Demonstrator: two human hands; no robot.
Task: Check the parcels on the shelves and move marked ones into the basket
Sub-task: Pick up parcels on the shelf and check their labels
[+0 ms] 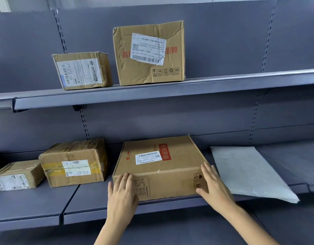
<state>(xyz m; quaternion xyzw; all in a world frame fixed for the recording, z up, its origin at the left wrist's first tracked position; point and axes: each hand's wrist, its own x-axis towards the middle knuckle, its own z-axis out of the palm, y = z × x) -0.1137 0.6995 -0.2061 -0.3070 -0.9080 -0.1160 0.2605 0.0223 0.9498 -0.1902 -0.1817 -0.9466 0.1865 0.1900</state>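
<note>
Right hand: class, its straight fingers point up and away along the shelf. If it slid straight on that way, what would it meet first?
The right hand already rests on the right edge of the large flat brown cardboard box; going on, it would probably follow that edge towards the grey back panel. The white padded mailer lies just beside; depth is unclear.

1. Even, cool, moderately bright light; no glare.
2. Soft shadows under the upper shelf [152, 92] and beside the boxes.
3. Wide-angle bend: shelf edges curve and tilt toward the frame borders.
4. Slight softness overall; label [147, 48] print mostly unreadable; both hands mildly blurred.
</note>
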